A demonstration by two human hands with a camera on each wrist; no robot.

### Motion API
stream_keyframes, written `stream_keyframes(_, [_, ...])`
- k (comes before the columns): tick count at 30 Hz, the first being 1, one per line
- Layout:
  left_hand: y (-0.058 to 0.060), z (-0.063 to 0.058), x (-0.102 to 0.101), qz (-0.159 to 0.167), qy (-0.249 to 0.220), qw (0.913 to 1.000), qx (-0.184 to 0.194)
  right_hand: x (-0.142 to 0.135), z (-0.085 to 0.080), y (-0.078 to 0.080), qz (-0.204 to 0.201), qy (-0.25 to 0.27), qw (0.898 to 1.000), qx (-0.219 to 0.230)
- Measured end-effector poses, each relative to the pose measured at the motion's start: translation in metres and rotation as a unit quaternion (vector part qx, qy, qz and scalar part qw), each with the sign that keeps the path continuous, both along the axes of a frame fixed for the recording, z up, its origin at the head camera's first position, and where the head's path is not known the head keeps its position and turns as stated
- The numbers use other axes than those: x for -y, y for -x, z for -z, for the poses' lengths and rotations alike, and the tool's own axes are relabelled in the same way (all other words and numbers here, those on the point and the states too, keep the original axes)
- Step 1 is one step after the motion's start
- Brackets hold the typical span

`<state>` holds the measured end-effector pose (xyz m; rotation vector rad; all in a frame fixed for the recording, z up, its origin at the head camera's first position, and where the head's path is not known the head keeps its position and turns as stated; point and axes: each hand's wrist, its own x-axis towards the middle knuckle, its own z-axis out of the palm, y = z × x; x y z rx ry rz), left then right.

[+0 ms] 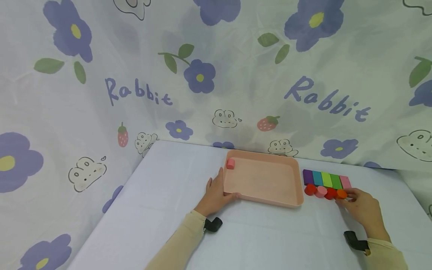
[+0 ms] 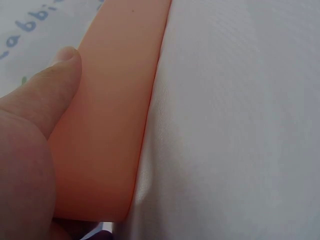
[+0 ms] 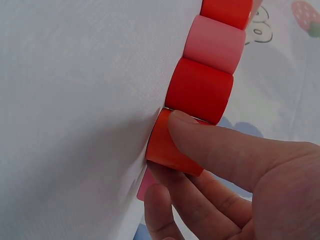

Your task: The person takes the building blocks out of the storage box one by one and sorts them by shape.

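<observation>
My right hand (image 1: 364,207) pinches an orange cylinder block (image 3: 170,142), thumb on its curved side and fingers at its far end. That block ends a row of cylinders: a red one (image 3: 200,91), a pink one (image 3: 215,44) and another red one (image 3: 227,11). At the near left corner of a peach tray (image 1: 263,176), my left hand (image 1: 213,195) rests with fingers straight along the left side and thumb against the front wall (image 2: 107,115). Inside the tray's far left corner is a small pink cylinder block (image 1: 231,163).
Behind the cylinder row lies a strip of flat blocks: purple (image 1: 308,177), blue (image 1: 317,178), yellow-green (image 1: 326,179), green (image 1: 336,181) and pink (image 1: 345,182). A white cloth covers the table (image 1: 263,236). A patterned curtain (image 1: 236,75) hangs along the back and left.
</observation>
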<state>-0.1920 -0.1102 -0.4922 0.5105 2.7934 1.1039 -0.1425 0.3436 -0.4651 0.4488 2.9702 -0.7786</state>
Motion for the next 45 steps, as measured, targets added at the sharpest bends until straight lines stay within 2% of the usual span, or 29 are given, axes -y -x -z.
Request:
stream_keyframes(9, [0.0, -0.001, 0.0, 0.004, -0.013, 0.9999, -0.001, 0.001, -0.002, 0.0, 0.017, -0.005, 1.0, 0.006])
stream_keyframes(14, [0.0, 0.0, 0.0, 0.005, -0.015, 0.9998, -0.007, 0.001, -0.009, -0.003, 0.017, -0.01, 1.0, -0.012])
stream_keyframes(18, [0.0, -0.002, 0.0, 0.0, -0.01, 0.9999, 0.003, 0.002, -0.018, -0.007, 0.015, -0.007, 1.0, -0.026])
stream_keyframes(26, [0.0, -0.003, 0.0, -0.004, -0.007, 0.9999, 0.008, 0.011, -0.027, -0.008, 0.016, 0.015, 0.999, -0.036])
stream_keyframes(39, [0.001, -0.003, -0.001, 0.0, -0.007, 1.0, 0.006, 0.028, -0.036, -0.013, -0.006, 0.005, 0.997, -0.077])
stream_keyframes(45, [-0.001, -0.003, 0.0, 0.0, -0.007, 0.9999, 0.009, 0.045, -0.032, -0.014, -0.03, 0.012, 0.994, -0.103])
